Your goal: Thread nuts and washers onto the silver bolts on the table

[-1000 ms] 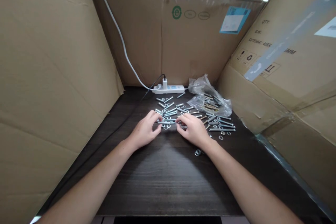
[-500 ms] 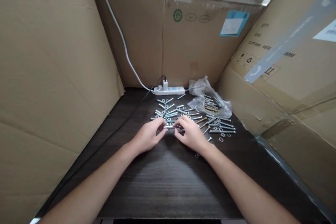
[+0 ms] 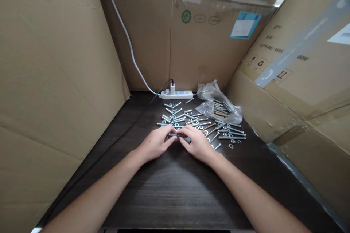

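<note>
My left hand [image 3: 155,143] is closed in a pinch around a slim metal bolt [image 3: 173,134], held level just above the dark table. At the bolt's other end, the fingertips of my right hand [image 3: 197,143] are pinched together. Whether they also hold a nut or sleeve is too small to make out. Just beyond both hands lie many loose bolts [image 3: 179,119] with washers and nuts among them. More long bolts [image 3: 232,138] lie to the right of my right hand, beside a flat washer [image 3: 231,146].
A clear plastic bag [image 3: 209,93] holding more bolts lies at the back right. Behind the hardware is a white power strip [image 3: 179,95] with a plug and cables. Cardboard walls [image 3: 147,36] enclose the dark table [image 3: 153,196] at left, back and right.
My hands have come closer together, the right one shifting left along the bolt, so less of it shows between the fingers.
</note>
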`<state>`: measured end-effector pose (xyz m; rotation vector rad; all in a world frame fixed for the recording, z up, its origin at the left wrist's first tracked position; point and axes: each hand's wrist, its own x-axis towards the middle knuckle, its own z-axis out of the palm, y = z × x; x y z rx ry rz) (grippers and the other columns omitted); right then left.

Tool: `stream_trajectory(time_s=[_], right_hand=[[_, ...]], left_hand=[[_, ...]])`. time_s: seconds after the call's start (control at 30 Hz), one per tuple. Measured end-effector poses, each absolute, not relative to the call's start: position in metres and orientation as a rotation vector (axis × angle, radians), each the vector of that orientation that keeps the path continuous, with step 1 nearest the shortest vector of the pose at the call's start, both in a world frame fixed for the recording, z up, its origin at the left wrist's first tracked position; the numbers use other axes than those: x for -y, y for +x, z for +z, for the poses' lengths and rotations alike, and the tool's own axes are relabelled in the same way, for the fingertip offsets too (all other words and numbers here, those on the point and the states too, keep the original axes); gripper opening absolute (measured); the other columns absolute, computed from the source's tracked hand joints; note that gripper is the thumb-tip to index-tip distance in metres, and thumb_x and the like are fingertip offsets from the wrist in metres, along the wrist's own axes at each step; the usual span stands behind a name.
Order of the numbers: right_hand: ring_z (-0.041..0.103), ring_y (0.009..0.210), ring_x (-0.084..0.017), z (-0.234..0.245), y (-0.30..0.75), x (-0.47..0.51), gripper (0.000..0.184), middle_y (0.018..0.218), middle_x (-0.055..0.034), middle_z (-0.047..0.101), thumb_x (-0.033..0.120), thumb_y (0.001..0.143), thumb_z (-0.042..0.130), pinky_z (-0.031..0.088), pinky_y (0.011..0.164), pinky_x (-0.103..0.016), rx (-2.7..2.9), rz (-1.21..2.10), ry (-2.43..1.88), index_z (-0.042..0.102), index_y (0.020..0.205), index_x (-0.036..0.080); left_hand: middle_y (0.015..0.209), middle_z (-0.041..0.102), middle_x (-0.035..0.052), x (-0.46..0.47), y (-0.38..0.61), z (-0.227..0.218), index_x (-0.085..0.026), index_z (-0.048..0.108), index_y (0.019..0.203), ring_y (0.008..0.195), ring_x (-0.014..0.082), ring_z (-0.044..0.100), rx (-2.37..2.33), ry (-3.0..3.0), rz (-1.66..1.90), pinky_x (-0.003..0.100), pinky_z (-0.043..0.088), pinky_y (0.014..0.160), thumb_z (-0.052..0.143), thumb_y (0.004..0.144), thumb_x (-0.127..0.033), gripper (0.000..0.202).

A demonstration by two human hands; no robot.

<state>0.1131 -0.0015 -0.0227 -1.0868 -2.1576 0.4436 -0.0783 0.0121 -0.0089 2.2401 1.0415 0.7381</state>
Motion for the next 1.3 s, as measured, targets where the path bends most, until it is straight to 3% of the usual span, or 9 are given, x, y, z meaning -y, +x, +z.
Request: stream_trajectory(time_s=[0.37,0.67,0.83,0.97,1.13,1.3], right_hand=[[0.057,0.083,-0.015,-0.02,0.119,-0.001,0.016,0.096,-0.0048,0.058,0.017,0.086,0.047,0.047,0.077,-0.027,2.168,0.324,-1.158,0.056,0.099,0.02],[0.057,0.078,-0.016,-0.011,0.115,0.007,0.019,0.095,-0.0042,0.06,0.017,0.087,0.04,0.043,0.072,-0.027,2.201,0.373,-1.292,0.049,0.104,0.02],[0.058,0.081,-0.017,-0.014,0.114,0.006,0.017,0.091,-0.0041,0.062,0.03,0.088,0.045,0.042,0.072,-0.027,2.24,0.299,-1.363,0.055,0.097,0.02],[0.06,0.078,-0.017,-0.021,0.116,0.0,0.015,0.088,-0.0023,0.066,0.027,0.084,0.05,0.041,0.069,-0.026,2.23,0.239,-1.524,0.061,0.092,0.021],[0.061,0.092,-0.018,-0.024,0.116,-0.002,0.027,0.101,-0.0038,0.068,0.027,0.085,0.049,0.04,0.083,-0.028,2.317,0.217,-1.53,0.063,0.108,0.024],[0.06,0.089,-0.019,-0.025,0.111,0.001,0.03,0.093,-0.005,0.069,0.025,0.085,0.049,0.038,0.085,-0.031,2.418,0.204,-1.499,0.063,0.112,0.023]], left_hand=[[0.08,0.058,-0.0006,-0.014,-0.08,-0.009,-0.019,0.056,0.09,0.07,0.013,0.053,-1.144,2.356,0.757,0.023,0.04,0.063,0.043,0.09,-0.031,0.018],[0.086,0.059,0.0011,-0.013,-0.079,-0.009,-0.02,0.059,0.094,0.078,0.0141,0.054,-1.074,2.418,0.79,0.026,0.042,0.071,0.043,0.091,-0.029,0.019],[0.09,0.059,0.002,-0.014,-0.078,-0.009,-0.021,0.058,0.098,0.082,0.0151,0.055,-1.068,2.452,0.772,0.027,0.043,0.074,0.043,0.091,-0.028,0.018],[0.094,0.058,0.0026,-0.018,-0.08,-0.014,-0.021,0.056,0.099,0.085,0.0167,0.054,-1.206,2.474,0.738,0.028,0.044,0.074,0.045,0.088,-0.022,0.015],[0.096,0.057,0.0037,-0.022,-0.085,-0.024,-0.02,0.056,0.096,0.088,0.0188,0.051,-1.297,2.54,0.64,0.032,0.043,0.078,0.044,0.085,-0.016,0.017],[0.094,0.057,0.004,-0.023,-0.086,-0.026,-0.021,0.056,0.092,0.09,0.0199,0.05,-1.262,2.55,0.602,0.033,0.043,0.08,0.044,0.084,-0.015,0.016]])
